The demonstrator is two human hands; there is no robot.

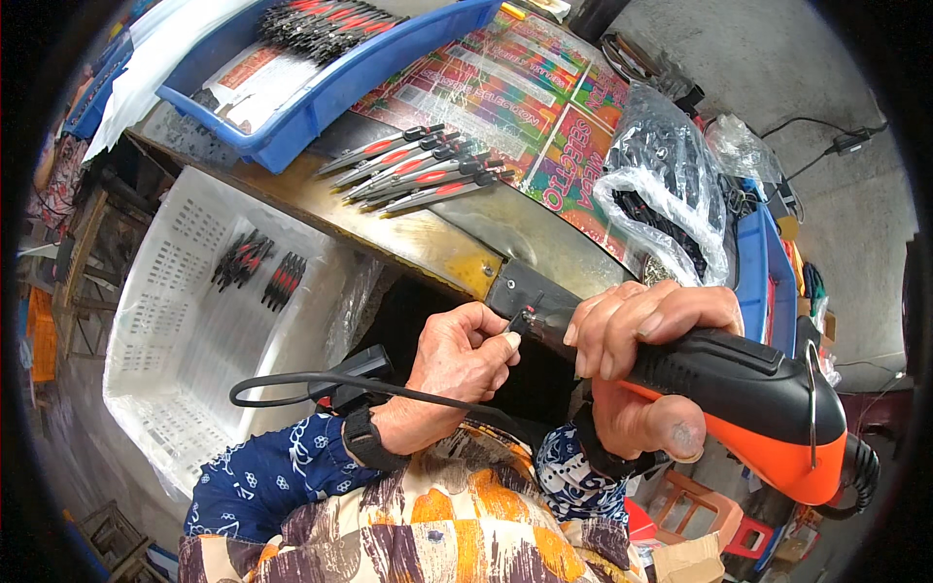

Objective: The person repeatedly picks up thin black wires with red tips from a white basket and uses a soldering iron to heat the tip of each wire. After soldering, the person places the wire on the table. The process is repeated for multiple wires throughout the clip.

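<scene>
My right hand (651, 355) is wrapped round an orange and black electric screwdriver (748, 389), its nose pointing left. At the nose, my left hand (462, 355) pinches a small black part (520, 323) between thumb and fingertips. The part's exact kind is too small to make out. Both hands are close together at the table's front edge, by a black block (530, 294) fixed there. Just beyond lies a row of slim pointed silver, red and black tools (418, 170), which look like drawing compasses.
A blue tray (282, 146) of similar tools stands at the far left. Left of me, a white perforated crate (160, 321) holds two small bundles. A clear bag of black parts (671, 175) lies at right, beside another blue bin (763, 257). A black cable (292, 379) loops across my left wrist.
</scene>
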